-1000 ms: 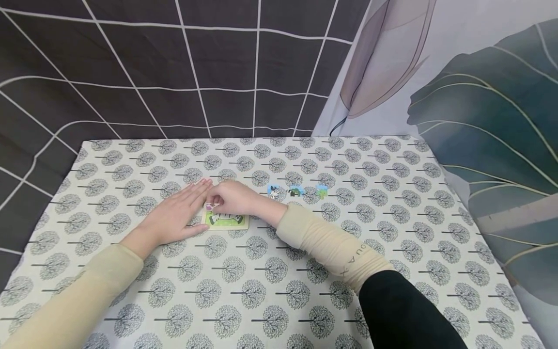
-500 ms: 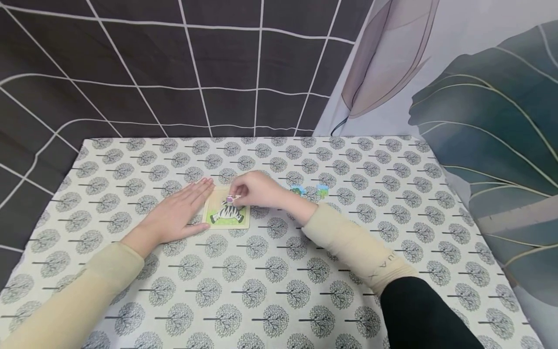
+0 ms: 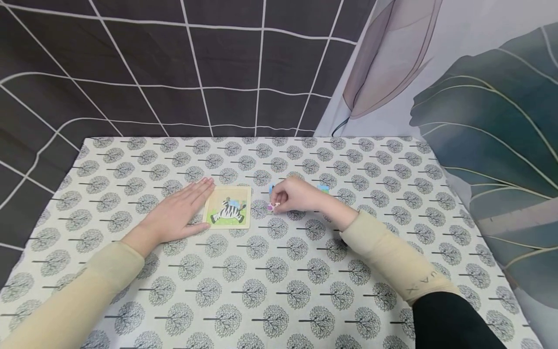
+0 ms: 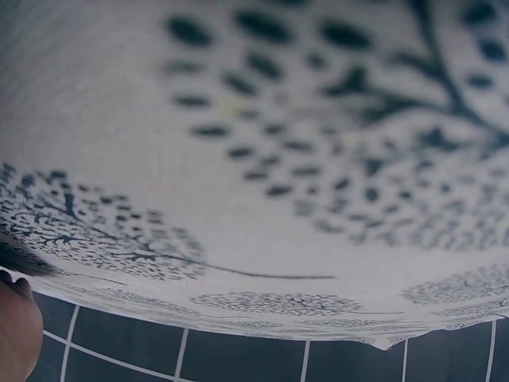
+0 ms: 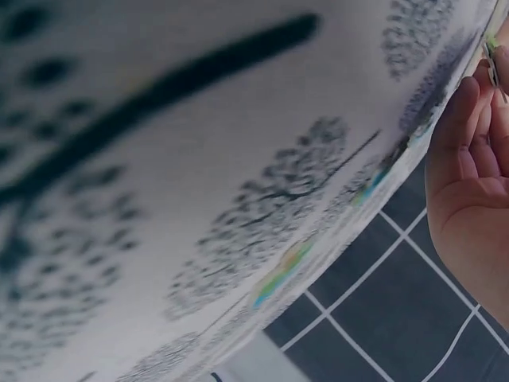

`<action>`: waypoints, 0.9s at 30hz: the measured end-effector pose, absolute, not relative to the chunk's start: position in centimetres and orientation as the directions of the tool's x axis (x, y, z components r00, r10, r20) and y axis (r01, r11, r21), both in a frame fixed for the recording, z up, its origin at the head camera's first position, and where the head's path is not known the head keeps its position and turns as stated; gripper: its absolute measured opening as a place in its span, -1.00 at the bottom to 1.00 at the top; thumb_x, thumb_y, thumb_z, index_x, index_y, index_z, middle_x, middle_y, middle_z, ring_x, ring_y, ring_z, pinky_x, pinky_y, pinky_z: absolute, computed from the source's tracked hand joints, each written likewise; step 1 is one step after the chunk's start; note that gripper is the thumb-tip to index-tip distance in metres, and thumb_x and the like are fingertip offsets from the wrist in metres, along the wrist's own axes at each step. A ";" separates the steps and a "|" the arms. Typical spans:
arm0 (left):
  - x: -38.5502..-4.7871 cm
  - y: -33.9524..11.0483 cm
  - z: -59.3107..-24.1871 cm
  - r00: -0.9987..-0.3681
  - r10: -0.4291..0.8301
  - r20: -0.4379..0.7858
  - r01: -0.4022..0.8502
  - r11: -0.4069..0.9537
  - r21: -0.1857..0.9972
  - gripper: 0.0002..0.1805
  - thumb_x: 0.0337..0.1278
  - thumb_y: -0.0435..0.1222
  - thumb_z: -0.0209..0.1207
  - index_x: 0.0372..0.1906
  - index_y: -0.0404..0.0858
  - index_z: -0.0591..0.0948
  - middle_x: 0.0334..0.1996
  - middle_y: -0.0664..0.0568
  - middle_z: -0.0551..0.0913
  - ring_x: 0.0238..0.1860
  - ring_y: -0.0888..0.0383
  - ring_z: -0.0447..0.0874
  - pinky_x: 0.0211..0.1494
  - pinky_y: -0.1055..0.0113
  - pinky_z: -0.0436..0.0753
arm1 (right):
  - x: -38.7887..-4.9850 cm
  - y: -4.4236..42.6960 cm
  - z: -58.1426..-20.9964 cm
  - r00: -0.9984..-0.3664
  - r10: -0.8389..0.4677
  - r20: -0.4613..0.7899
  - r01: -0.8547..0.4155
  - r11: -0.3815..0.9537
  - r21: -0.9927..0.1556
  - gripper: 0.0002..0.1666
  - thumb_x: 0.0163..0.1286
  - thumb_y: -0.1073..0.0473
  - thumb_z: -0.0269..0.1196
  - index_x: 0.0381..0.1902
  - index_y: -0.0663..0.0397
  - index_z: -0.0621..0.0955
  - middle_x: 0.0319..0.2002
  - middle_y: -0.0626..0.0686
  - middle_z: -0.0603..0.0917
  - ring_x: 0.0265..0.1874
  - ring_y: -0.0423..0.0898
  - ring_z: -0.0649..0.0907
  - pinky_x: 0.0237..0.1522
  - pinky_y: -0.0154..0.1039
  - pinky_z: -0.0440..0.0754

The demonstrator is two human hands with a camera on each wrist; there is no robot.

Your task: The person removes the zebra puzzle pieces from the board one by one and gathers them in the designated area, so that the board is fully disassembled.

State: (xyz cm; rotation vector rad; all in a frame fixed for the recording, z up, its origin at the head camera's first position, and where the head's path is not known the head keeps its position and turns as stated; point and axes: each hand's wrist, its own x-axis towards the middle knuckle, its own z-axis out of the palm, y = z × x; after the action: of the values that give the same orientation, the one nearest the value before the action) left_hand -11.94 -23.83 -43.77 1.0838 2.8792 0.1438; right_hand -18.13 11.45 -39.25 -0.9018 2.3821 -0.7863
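My left hand (image 3: 174,213) lies flat on the cloth, fingertips and thumb at the left edge of a square wooden jigsaw puzzle (image 3: 240,193). Inside its frame is a zebra body on green, with its head area showing bare board. To the right of that board my right hand (image 3: 296,195) pinches a small puzzle piece (image 3: 271,208), purple and white, between thumb and fingers. Only a sliver of a blue puzzle piece (image 3: 271,188) shows behind the fingers. Farther right, a blue-and-green puzzle piece (image 3: 323,188) lies partly behind my right wrist.
A white cloth (image 3: 261,300) printed with dark trees covers the table. Behind the far edge hangs a dark curtain (image 3: 226,58) with white grid lines. A leaf-patterned curtain (image 3: 492,121) hangs at the right.
My right hand has lifted the purple-and-white puzzle piece off the board's left part and carried it right, toward the loose pieces. The left hand has stayed in place.
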 end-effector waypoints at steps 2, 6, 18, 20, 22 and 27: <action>-12.0 -23.8 -43.8 -0.749 0.662 -0.024 0.656 0.747 0.109 0.04 0.50 0.20 0.05 0.70 -0.42 0.00 0.73 -0.26 -0.01 0.73 -0.24 0.01 0.78 -0.07 0.14 | -18.0 12.0 -39.4 -0.666 -0.705 -0.242 -0.425 0.625 -0.654 -0.86 0.24 0.29 0.54 -0.27 0.12 0.76 -0.35 0.01 0.79 -0.36 -0.22 0.69 -0.16 -0.42 0.72; -12.0 -23.8 -43.8 -0.750 0.661 -0.030 0.655 0.748 0.110 0.04 0.51 0.20 0.04 0.70 -0.42 -0.01 0.73 -0.26 -0.01 0.73 -0.24 0.00 0.79 -0.07 0.12 | -17.7 12.5 -39.8 -0.664 -0.708 -0.239 -0.431 0.624 -0.652 -0.86 0.23 0.30 0.54 -0.29 0.10 0.76 -0.36 0.00 0.79 -0.36 -0.22 0.68 -0.16 -0.42 0.72; -11.9 -23.8 -43.8 -0.754 0.656 -0.036 0.649 0.752 0.110 0.04 0.51 0.20 0.04 0.70 -0.41 -0.01 0.74 -0.24 -0.02 0.73 -0.22 -0.01 0.79 -0.07 0.13 | -17.5 12.4 -40.4 -0.676 -0.703 -0.222 -0.477 0.646 -0.596 -0.83 0.26 0.24 0.54 -0.22 0.11 0.76 -0.32 0.00 0.78 -0.34 -0.21 0.67 -0.14 -0.41 0.71; -11.9 -23.8 -43.8 -0.755 0.655 -0.035 0.649 0.753 0.111 0.04 0.51 0.20 0.04 0.71 -0.41 -0.01 0.73 -0.24 -0.02 0.74 -0.22 -0.01 0.79 -0.07 0.12 | -17.5 12.4 -40.4 -0.676 -0.708 -0.204 -0.501 0.645 -0.577 -0.80 0.25 0.22 0.54 -0.21 0.11 0.75 -0.32 -0.01 0.76 -0.33 -0.20 0.66 -0.14 -0.40 0.70; -11.9 -23.8 -43.9 -0.755 0.655 -0.036 0.648 0.754 0.111 0.04 0.51 0.20 0.03 0.71 -0.41 -0.01 0.74 -0.24 -0.03 0.74 -0.22 -0.01 0.79 -0.07 0.12 | -17.4 12.5 -40.4 -0.678 -0.712 -0.183 -0.521 0.641 -0.564 -0.78 0.25 0.20 0.56 -0.18 0.10 0.76 -0.31 -0.01 0.74 -0.32 -0.20 0.65 -0.14 -0.39 0.69; -11.9 -23.9 -43.9 -0.757 0.653 -0.040 0.646 0.756 0.110 0.04 0.51 0.20 0.03 0.71 -0.41 -0.01 0.74 -0.24 -0.04 0.73 -0.22 -0.01 0.79 -0.07 0.12 | -17.4 12.6 -40.3 -0.696 -0.704 -0.144 -0.526 0.636 -0.564 -0.73 0.23 0.19 0.57 -0.14 0.09 0.77 -0.26 -0.01 0.72 -0.26 -0.18 0.64 -0.10 -0.36 0.70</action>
State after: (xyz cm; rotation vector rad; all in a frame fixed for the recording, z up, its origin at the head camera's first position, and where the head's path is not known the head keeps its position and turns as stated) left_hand -11.95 -23.88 -43.86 1.0638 2.8724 0.1376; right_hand -17.37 12.65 -40.28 -0.9812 2.5074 -0.7028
